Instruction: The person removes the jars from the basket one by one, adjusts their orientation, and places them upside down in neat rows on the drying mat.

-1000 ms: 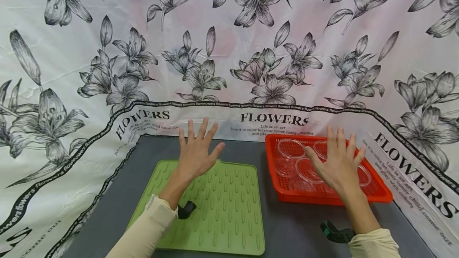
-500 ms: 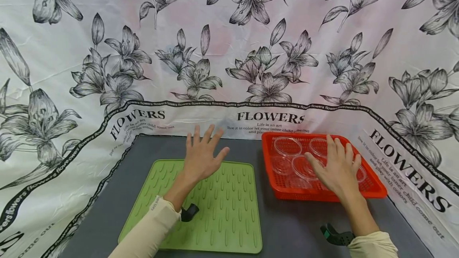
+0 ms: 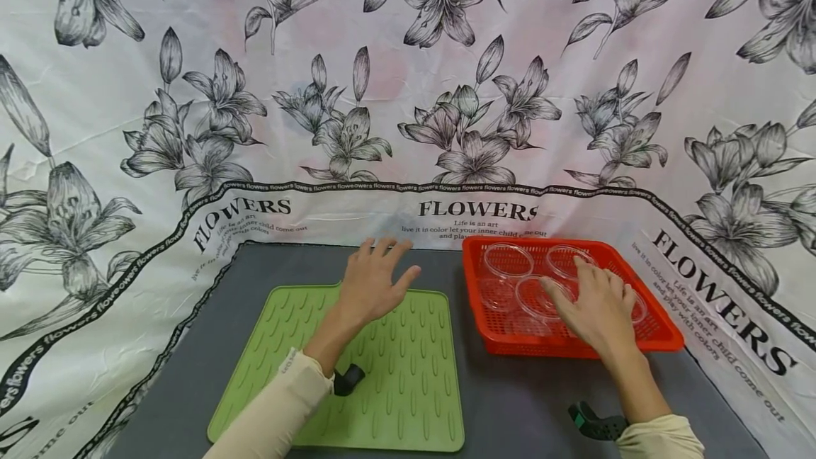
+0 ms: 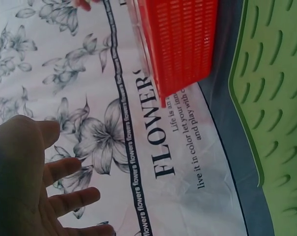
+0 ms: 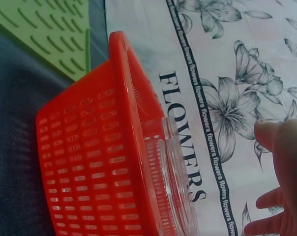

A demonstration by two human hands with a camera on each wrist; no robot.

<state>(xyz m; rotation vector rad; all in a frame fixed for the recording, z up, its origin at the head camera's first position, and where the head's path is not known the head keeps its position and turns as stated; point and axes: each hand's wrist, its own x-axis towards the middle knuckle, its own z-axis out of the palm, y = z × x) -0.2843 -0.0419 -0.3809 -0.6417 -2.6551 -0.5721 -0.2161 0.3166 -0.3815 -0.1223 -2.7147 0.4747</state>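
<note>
At right of centre in the head view, the red basket point(image 3: 656, 335) runs long axis left-right, holding clear cups point(image 3: 508, 260) mouths-up under the spread right hand point(image 3: 593, 310); the left hand point(image 3: 372, 285) hovers spread over the green mat point(image 3: 382, 388).

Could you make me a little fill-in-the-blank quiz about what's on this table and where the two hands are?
1. The clear round dishes lie inside a basket coloured ____.
2. The right hand reaches over the ____.
3. The left hand, fingers spread and holding nothing, is above the far edge of the ridged ____ mat.
4. The backdrop cloth carries the printed word ____.

Missing words: red; basket; green; FLOWERS
</note>
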